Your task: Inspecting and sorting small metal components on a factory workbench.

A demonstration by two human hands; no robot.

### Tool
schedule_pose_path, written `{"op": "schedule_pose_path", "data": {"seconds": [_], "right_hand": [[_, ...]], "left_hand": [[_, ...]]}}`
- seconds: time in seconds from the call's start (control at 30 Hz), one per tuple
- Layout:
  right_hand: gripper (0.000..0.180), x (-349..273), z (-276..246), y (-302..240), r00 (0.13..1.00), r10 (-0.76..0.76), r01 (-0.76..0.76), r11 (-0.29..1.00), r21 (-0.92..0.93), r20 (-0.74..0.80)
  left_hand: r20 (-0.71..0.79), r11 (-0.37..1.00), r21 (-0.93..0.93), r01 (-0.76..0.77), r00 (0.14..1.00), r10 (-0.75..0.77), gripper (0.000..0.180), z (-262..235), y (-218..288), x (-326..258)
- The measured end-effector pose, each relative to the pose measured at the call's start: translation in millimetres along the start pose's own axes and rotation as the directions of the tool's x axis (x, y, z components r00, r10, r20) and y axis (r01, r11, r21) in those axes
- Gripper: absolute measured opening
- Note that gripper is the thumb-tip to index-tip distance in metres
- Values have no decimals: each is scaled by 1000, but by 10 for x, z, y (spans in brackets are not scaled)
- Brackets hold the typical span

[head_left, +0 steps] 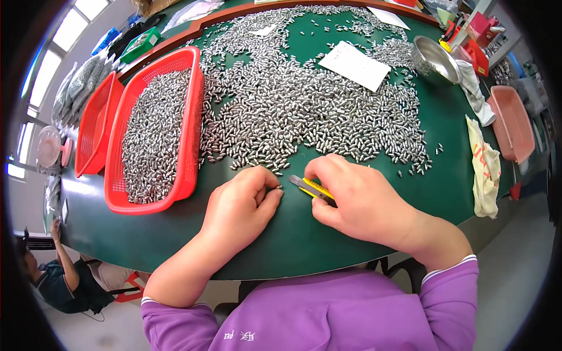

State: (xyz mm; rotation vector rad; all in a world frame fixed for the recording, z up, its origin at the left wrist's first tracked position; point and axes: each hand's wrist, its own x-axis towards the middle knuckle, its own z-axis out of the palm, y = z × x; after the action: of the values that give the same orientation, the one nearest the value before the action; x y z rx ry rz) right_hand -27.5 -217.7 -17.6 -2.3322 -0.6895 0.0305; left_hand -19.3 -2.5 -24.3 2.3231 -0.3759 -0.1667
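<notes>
The right hand is closed around a yellow utility knife, whose grey tip points left toward the left hand. The left hand is curled, its fingertips pinching a small metal piece against the green surface; the piece lies just beside the knife tip. Directly beyond both hands, a wide spread of small silver metal pieces covers the surface. To the left stands a red basket filled with the same pieces, with a second red basket beside it. A white paper sheet lies on the spread, near a metal bowl.
</notes>
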Motion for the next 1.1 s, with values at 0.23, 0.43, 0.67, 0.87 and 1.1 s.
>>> {"op": "schedule_pose_path", "data": {"seconds": [0.23,0.43,0.67,0.87,1.1], "right_hand": [[28,2,84,-16,995,-93,87,976,-198,-21],[22,11,140,-2,994,-101,89,976,-198,-50],[19,-19,138,-32,995,-101,94,980,-176,-26],[24,-35,136,-58,998,-57,58,986,-153,11],[17,-43,112,-25,997,-64,55,982,-180,-42]], "left_hand": [[10,998,37,42,999,-42,15,-26,18,-7],[-10,1000,29,12,1000,-11,17,-2,-8,0],[-49,992,125,-1,999,7,16,64,8,-6],[-65,998,54,-35,997,39,14,58,-61,0],[-34,998,54,16,999,-14,11,36,-2,5]]}}
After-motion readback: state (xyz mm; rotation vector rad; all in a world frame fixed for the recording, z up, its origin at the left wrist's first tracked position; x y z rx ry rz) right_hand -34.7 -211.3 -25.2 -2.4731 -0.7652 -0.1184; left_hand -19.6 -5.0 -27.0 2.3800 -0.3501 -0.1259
